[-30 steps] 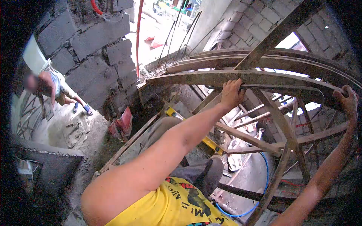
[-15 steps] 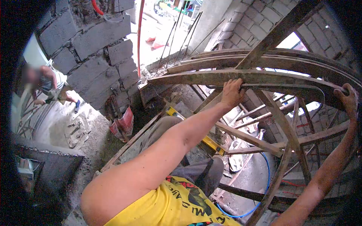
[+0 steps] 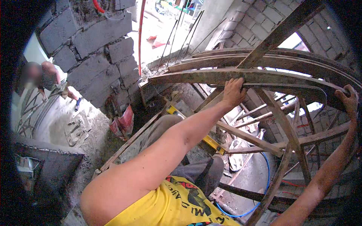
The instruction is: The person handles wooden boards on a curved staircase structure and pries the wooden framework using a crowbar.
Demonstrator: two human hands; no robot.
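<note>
My left hand (image 3: 234,92) is closed at the near side of a long wooden plank (image 3: 196,77), its fingers curled against the wood. My right hand (image 3: 348,100) is curled round the same plank farther right, near the edge of view. A thin dark bent rod (image 3: 286,86) runs along the plank's underside between my hands and curves downward near my right hand. I cannot tell if the rod is also in my left hand's grip. More planks (image 3: 218,62) lie alongside, behind the first, and a thick timber (image 3: 283,32) crosses over them at a slant.
Slanted wooden braces (image 3: 281,120) stand below the planks. A yellow spirit level (image 3: 214,144) lies near my knees, beside a blue hose (image 3: 268,169). Upright steel bars (image 3: 171,41) and a block wall (image 3: 98,41) rise ahead. Another person (image 3: 52,77) bends over at far left.
My hands stay on the plank with only a slight shift. The other person at the left has leaned lower and moved an arm.
</note>
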